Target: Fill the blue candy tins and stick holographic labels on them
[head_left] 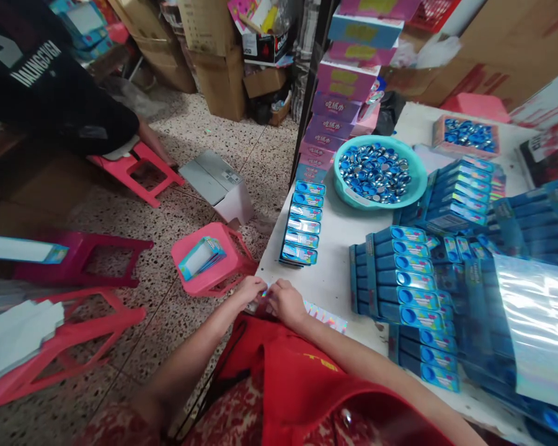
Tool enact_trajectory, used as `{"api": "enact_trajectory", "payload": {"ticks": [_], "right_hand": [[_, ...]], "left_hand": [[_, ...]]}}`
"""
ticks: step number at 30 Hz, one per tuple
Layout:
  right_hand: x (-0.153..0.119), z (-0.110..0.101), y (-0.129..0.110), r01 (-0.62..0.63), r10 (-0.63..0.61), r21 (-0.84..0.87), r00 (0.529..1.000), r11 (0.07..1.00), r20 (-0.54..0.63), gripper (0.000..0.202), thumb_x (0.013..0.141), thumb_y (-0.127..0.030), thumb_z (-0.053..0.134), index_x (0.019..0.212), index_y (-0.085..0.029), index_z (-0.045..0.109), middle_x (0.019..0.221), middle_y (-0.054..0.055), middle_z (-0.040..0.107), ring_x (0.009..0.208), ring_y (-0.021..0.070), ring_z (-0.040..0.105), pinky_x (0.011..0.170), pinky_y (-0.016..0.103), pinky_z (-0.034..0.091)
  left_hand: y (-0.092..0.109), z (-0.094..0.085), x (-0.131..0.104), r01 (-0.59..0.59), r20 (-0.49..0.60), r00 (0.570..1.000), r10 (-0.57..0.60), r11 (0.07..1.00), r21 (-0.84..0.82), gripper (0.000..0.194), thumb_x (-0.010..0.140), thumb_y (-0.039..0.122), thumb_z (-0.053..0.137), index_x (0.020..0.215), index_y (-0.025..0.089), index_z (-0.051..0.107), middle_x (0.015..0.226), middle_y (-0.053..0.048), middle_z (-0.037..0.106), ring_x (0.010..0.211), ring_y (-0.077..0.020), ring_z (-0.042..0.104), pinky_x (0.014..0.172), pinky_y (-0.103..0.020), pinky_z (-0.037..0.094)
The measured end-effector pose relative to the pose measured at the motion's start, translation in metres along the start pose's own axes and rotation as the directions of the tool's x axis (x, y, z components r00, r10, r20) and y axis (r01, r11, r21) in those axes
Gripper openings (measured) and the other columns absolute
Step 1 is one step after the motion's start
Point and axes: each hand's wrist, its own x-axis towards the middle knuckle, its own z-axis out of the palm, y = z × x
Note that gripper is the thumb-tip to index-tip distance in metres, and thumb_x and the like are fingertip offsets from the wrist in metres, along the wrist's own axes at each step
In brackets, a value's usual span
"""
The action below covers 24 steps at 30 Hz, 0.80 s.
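At the front edge of the white table, my left hand (251, 290) and my right hand (288, 303) are close together, fingers pinched. Between the fingertips a small shiny bluish piece (265, 290) shows; it is too small and too covered to name. Beside my right wrist lies a shiny rainbow-coloured strip (326, 317), partly hidden by the forearm. Just beyond my hands stands a row of slim blue boxes (302, 226) with round recesses at one end. Farther back, a turquoise basin (351, 197) holds many small blue and silver round caps.
Stacked blue boxes (413, 272) and a silvery sheet (539, 322) fill the table's right side. Pink and purple cartons (335, 105) rise behind. A pink stool (199, 248) bearing blue cards stands left of the table. A person in black (51, 80) sits at upper left.
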Motion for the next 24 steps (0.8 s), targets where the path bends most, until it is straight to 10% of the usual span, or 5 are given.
{"api": "enact_trajectory", "payload": {"ticks": [6, 12, 15, 18, 24], "right_hand": [[-0.013, -0.023, -0.016, 0.202, -0.203, 0.307, 0.979, 0.930, -0.028, 0.008, 0.076, -0.015, 0.059, 0.073, -0.021, 0.064, 0.078, 0.001, 0.064, 0.073, 0.0143, 0.057, 0.069, 0.024, 0.042], [-0.036, -0.095, -0.025, 0.123, 0.143, 0.741, 0.948, 0.660, -0.284, 0.017, 0.074, -0.034, 0.064, 0.069, -0.018, 0.061, 0.063, -0.001, 0.060, 0.058, 0.0113, 0.051, 0.055, 0.023, 0.040], [-0.035, -0.121, -0.026, 0.150, 0.193, 0.809, 0.932, 0.568, -0.308, 0.023, 0.071, -0.039, 0.067, 0.069, -0.017, 0.061, 0.062, -0.001, 0.059, 0.057, 0.0108, 0.050, 0.055, 0.023, 0.039], [-0.021, -0.135, -0.022, 0.198, 0.217, 0.810, 0.904, 0.552, -0.369, 0.024, 0.069, -0.039, 0.068, 0.068, -0.017, 0.061, 0.063, -0.001, 0.060, 0.059, 0.0114, 0.050, 0.057, 0.024, 0.040], [0.040, -0.159, -0.004, 0.176, 0.386, 0.629, 0.656, 0.757, -0.648, 0.022, 0.065, -0.041, 0.067, 0.067, -0.019, 0.066, 0.075, 0.001, 0.054, 0.070, 0.0149, 0.049, 0.067, 0.029, 0.041]], "left_hand": [[-0.001, 0.001, 0.004, -0.034, -0.045, 0.998, 0.034, 0.999, -0.008, 0.023, 0.062, 0.032, 0.059, 0.049, 0.015, 0.050, 0.042, 0.005, 0.044, 0.043, -0.0090, 0.043, 0.042, -0.020, 0.029], [0.044, -0.026, -0.032, -0.365, -0.252, 0.916, 0.313, 0.911, -0.194, 0.044, 0.078, 0.055, 0.043, 0.085, 0.015, 0.060, 0.082, -0.007, 0.065, 0.074, -0.0160, 0.060, 0.066, -0.026, 0.046], [0.084, -0.033, -0.058, -0.571, -0.076, 0.816, 0.573, 0.779, -0.259, 0.051, 0.070, 0.054, 0.060, 0.104, 0.017, 0.057, 0.104, -0.011, 0.064, 0.095, -0.0205, 0.059, 0.076, -0.028, 0.047], [0.118, -0.030, -0.065, -0.540, 0.075, 0.831, 0.552, 0.831, -0.133, 0.032, 0.070, 0.045, 0.063, 0.085, 0.017, 0.061, 0.073, -0.003, 0.064, 0.070, -0.0145, 0.059, 0.061, -0.023, 0.046], [0.178, -0.040, -0.014, -0.592, 0.046, 0.806, 0.590, 0.805, 0.035, 0.022, 0.078, 0.038, 0.049, 0.081, 0.017, 0.054, 0.051, 0.007, 0.047, 0.044, -0.0068, 0.044, 0.045, -0.018, 0.035]]}}
